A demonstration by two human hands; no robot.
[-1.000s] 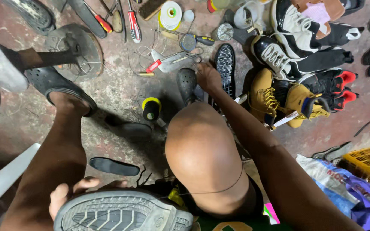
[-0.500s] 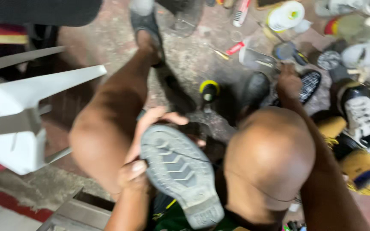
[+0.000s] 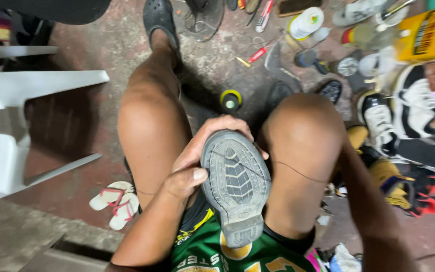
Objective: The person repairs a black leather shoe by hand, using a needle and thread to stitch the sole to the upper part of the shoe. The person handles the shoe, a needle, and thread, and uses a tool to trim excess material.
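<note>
- Left hand (image 3: 197, 161) wraps the toe end of a dark shoe (image 3: 235, 184) at centre frame, fingers curled over the far edge and thumb pressed flat on the rim of the grey, treaded sole.
- Sole faces up at the camera; the shoe stands between two bare knees, heel end down against a green jersey (image 3: 217, 252) at the bottom of the frame.
- A thin thread (image 3: 298, 174) runs from the shoe's right side across the right knee.
- Right hand is out of sight: the forearm (image 3: 373, 211) drops behind the right knee at lower right, so whether it is spread or closed cannot be told.
- White plastic chair (image 3: 21, 126) fills the left side of the frame, standing on a stained concrete floor (image 3: 101, 45).
- Pair of white flip-flops (image 3: 114, 201) with pink straps lies at lower left, beside the left thigh.
- Small round tin (image 3: 231, 99) with a yellow-green rim sits on the floor just above the shoe, between the legs.
- Left foot in a black clog (image 3: 159, 20) reaches to the top centre.
- Heap of sneakers and boots (image 3: 404, 136), white, black, tan and red, crowds the right edge.
- Loose tools, a red-handled cutter (image 3: 258, 54) and a yellow box (image 3: 429, 32) lie scattered along the upper right.
</note>
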